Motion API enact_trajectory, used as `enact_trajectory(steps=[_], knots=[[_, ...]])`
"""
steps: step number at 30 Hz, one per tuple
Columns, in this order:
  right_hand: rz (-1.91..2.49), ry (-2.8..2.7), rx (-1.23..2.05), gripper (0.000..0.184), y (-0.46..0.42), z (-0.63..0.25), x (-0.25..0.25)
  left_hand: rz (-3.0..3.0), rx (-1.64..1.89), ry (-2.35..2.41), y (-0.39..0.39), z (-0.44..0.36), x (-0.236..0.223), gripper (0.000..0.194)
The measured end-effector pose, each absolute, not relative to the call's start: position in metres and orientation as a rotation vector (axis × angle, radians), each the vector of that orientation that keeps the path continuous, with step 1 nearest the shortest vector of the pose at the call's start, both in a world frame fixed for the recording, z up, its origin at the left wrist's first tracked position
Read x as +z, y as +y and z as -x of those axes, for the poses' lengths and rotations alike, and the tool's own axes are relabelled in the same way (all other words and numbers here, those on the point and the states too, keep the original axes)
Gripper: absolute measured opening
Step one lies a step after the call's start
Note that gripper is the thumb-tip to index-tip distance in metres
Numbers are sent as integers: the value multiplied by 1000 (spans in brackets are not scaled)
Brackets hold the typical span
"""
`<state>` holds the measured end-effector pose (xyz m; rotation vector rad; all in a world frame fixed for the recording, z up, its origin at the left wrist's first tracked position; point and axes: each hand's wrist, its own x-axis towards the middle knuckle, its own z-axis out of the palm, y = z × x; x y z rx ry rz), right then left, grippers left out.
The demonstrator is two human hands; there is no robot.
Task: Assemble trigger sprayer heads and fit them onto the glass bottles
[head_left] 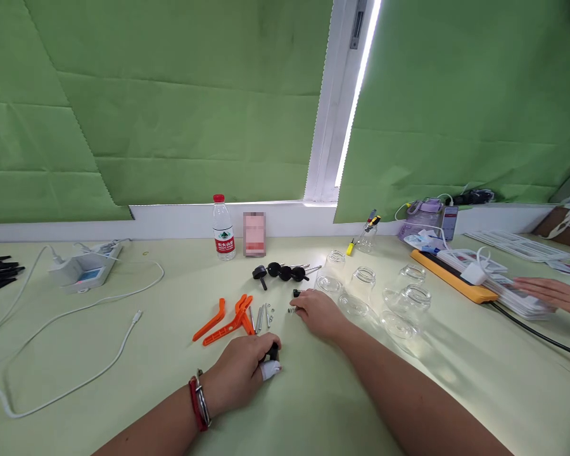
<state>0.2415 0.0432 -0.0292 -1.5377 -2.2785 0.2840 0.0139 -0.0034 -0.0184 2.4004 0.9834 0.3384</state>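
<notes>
My left hand (240, 373), with a white wrap on its thumb, is closed around a small black part (270, 353), mostly hidden by the fingers. Farther right, my right hand (320, 311) rests low over the table with its fingers bent together; what they pinch is hidden. Small springs (292, 310) lie right at its fingertips, beside a short black piece (296, 292). Between the hands are metal screws (261, 316) and tiny nuts (272, 311). Orange plastic levers (228, 326) lie left of the screws. Black round-headed parts (285, 273) with metal rods lie behind.
Several clear glass jars (361, 288) stand right of my right arm. A water bottle (225, 234) and a pink-screened phone (254, 234) stand at the back. A white cable (109, 294) loops across the left. At right are an orange-edged power strip (456, 278) and another person's hand (553, 294).
</notes>
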Motion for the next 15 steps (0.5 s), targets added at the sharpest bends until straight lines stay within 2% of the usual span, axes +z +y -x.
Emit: enact_trajectory(steps=[5, 11, 15], knots=[[1475, -2265, 377, 33, 33, -233, -29, -2405, 338, 976, -4, -14, -20, 5], [899, -1766, 1254, 34, 14, -218, -21, -2404, 341, 963, -2, -14, -22, 2], [734, -1682, 1339, 28, 4, -210, -15, -2430, 370, 956, -1, -14, -25, 3]])
